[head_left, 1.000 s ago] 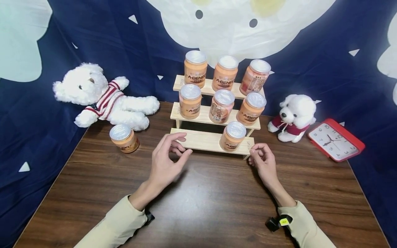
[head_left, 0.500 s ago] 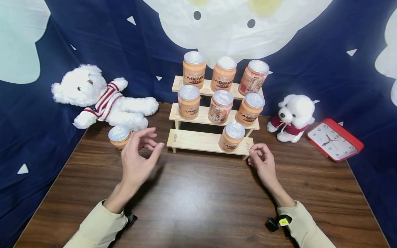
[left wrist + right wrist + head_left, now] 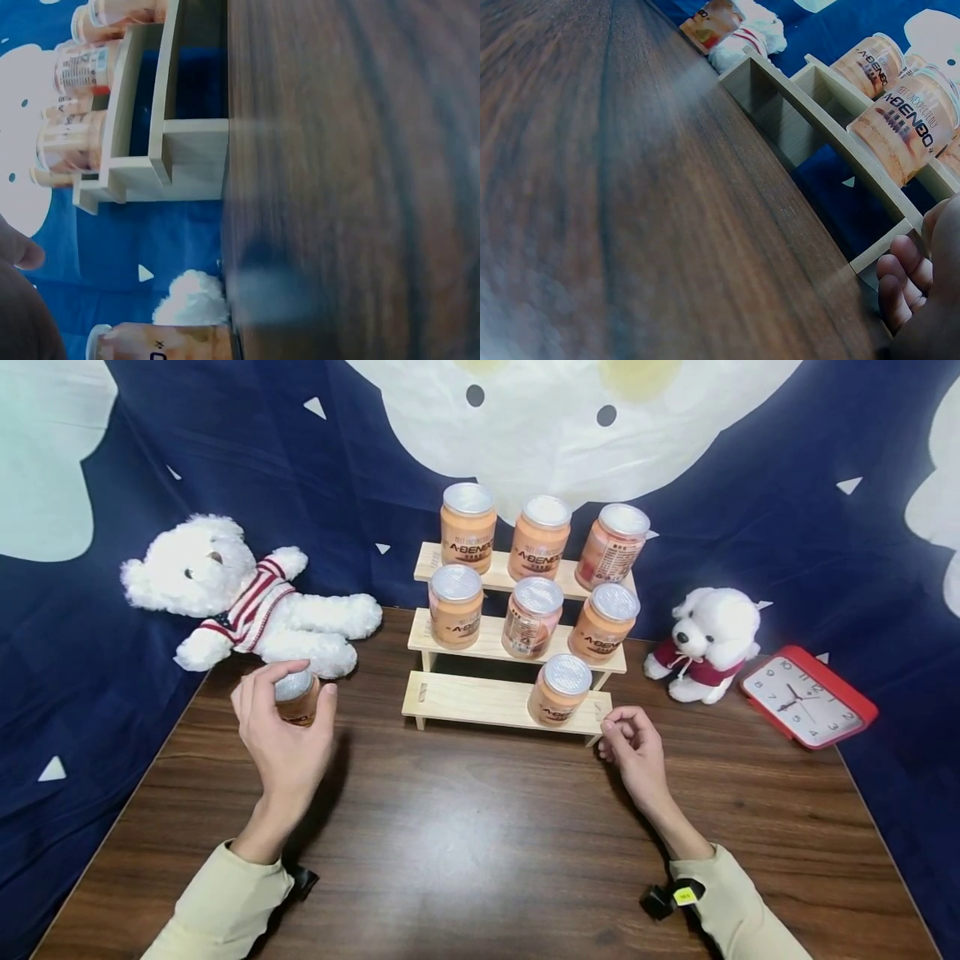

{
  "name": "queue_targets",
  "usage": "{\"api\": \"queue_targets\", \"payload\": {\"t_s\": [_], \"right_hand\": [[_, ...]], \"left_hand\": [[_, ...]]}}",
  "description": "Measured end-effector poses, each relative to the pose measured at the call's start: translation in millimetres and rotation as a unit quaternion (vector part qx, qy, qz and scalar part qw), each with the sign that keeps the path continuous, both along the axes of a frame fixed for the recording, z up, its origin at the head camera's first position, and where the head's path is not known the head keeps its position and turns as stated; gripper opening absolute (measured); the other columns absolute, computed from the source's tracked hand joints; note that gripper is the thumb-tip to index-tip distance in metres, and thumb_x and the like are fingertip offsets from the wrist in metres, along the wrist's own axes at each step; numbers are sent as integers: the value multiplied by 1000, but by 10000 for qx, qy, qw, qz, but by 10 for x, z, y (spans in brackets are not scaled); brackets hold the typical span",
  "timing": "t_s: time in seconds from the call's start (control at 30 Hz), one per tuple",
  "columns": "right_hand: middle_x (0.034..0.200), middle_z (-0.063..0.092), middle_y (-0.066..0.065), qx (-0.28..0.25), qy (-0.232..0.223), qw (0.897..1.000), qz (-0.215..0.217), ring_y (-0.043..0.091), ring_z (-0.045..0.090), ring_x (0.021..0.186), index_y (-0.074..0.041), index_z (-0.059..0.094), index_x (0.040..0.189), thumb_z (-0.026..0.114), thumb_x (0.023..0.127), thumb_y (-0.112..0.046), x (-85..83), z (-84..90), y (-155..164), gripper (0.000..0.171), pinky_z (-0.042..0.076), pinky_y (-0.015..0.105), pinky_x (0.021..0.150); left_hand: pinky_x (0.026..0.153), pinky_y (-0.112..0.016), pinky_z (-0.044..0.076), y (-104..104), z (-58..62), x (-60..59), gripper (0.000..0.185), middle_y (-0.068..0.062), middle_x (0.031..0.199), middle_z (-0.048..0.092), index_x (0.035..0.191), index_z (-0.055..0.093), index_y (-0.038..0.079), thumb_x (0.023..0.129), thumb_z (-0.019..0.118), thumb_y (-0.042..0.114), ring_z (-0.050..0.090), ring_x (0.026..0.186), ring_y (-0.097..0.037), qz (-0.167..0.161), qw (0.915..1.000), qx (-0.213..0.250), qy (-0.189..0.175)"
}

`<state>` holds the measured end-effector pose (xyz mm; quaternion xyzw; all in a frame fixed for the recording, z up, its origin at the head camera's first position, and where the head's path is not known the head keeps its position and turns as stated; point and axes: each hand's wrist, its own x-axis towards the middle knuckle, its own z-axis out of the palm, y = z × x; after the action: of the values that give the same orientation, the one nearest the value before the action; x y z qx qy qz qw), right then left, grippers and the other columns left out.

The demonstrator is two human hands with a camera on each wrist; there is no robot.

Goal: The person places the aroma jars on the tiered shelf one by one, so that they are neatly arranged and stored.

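My left hand (image 3: 288,714) curls round an orange jar with a silver lid (image 3: 295,687) standing on the brown table (image 3: 487,843) at the left, thumb on its right side and fingers over its left. In the left wrist view the same jar (image 3: 165,341) shows at the bottom edge. My right hand (image 3: 618,727) rests loosely curled and holding nothing beside the right end of a wooden three-step shelf (image 3: 480,700). One jar (image 3: 561,692) stands on the lowest step, with three on each of the two steps above. The right wrist view shows my fingertips (image 3: 904,277) near the shelf (image 3: 817,142).
A white teddy bear in a striped jumper (image 3: 225,593) lies just behind the held jar. A small white plush dog (image 3: 708,639) and a red clock (image 3: 810,697) sit to the right of the shelf. A dark blue cloth hangs behind and around the table.
My left hand has swung left from the front of the shelf to the lone jar and closed round it. The right hand has stayed where it was.
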<state>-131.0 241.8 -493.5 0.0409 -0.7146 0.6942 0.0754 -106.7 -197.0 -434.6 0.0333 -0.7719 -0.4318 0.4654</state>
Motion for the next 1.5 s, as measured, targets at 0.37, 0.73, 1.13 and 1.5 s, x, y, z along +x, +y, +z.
{"api": "queue_targets", "payload": {"t_s": [0.37, 0.73, 1.13, 1.5], "right_hand": [[73, 65, -2, 21, -8, 10000, -7, 8, 61, 64, 20, 49, 116, 63, 110, 0, -8, 14, -5, 25, 53, 17, 55], [73, 66, -3, 34, -4, 10000, -7, 7, 62, 64, 20, 49, 116, 61, 110, 3, -9, 6, -6, 22, 52, 17, 55], [74, 67, -2, -37, 11, 10000, -10, 7, 62, 64, 20, 49, 116, 62, 110, 2, 0, -1, -4, 23, 53, 17, 55], [73, 67, -2, -5, 25, 10000, 7, 7, 62, 64, 21, 49, 116, 61, 110, 2, 3, 8, -7, 24, 52, 17, 55]], "left_hand": [[120, -42, 32, -125, -112, -52, 52, -25, 151, 52, 130, 65, -1, 84, 87, 8, 40, 142, -37, 291, 9953, 408, -833], [118, -28, 36, -131, -171, -59, 48, -1, 134, 54, 137, 61, -5, 94, 82, 2, 49, 140, -29, 309, 9815, 1204, -1455], [116, -29, 41, -104, -220, -44, 49, 13, 127, 54, 134, 64, -7, 90, 86, -2, 56, 134, -24, 360, 9852, 1267, -1094], [106, -16, 48, 0, -188, -35, 51, -9, 135, 67, 130, 74, -3, 84, 95, -1, 57, 123, -4, 11, 9884, 1208, -916]]}}
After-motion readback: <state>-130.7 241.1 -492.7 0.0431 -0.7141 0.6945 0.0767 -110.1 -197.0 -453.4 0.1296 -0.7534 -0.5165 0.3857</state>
